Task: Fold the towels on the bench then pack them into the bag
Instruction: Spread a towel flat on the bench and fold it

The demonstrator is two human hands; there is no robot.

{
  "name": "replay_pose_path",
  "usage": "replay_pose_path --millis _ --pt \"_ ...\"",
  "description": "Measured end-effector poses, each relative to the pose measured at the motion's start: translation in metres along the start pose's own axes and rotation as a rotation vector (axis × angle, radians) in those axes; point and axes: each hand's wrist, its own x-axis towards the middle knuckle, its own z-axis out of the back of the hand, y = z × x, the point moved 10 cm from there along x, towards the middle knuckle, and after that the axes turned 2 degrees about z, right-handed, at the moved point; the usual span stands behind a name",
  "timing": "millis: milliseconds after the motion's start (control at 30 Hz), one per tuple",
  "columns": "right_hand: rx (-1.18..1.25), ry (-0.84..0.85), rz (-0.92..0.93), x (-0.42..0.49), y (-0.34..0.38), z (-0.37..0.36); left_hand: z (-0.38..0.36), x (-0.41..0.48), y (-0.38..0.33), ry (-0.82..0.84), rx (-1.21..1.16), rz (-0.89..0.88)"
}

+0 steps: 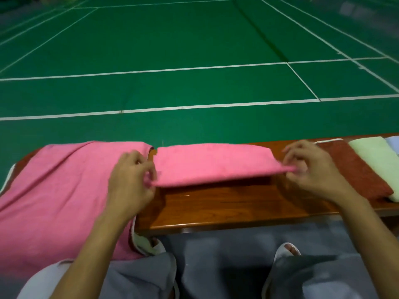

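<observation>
A folded pink towel (213, 162) lies across the middle of the wooden bench (226, 208), its near edge lifted off the wood. My left hand (131, 182) pinches the near left corner of that towel. My right hand (311, 169) pinches the near right corner. A large pink towel (60, 197) is spread over the bench's left end and hangs down its front. Folded towels lie at the right end: a brick-red one (354, 171), a pale green one (373, 156) and a light blue one (394, 143) at the frame edge. No bag is in view.
A green court floor (194, 50) with white lines stretches beyond the bench. My grey-trousered knees (216, 272) and white slippers (287, 251) are right in front of the bench's near edge. A cream cloth (144, 242) peeks out under the large pink towel.
</observation>
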Motion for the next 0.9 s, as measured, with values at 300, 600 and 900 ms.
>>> replay_pose_path --millis 300,600,900 --pt "-0.203 0.449 -0.285 -0.025 -0.049 -0.058 -0.040 -0.010 0.014 0.351 -0.037 0.104" --pt "-0.366 0.447 -0.045 -0.010 0.055 -0.186 -0.133 -0.008 -0.088 0.325 -0.031 -0.188" --pt "-0.482 0.439 -0.190 -0.010 -0.011 -0.160 -0.138 -0.013 -0.018 0.304 0.159 0.147"
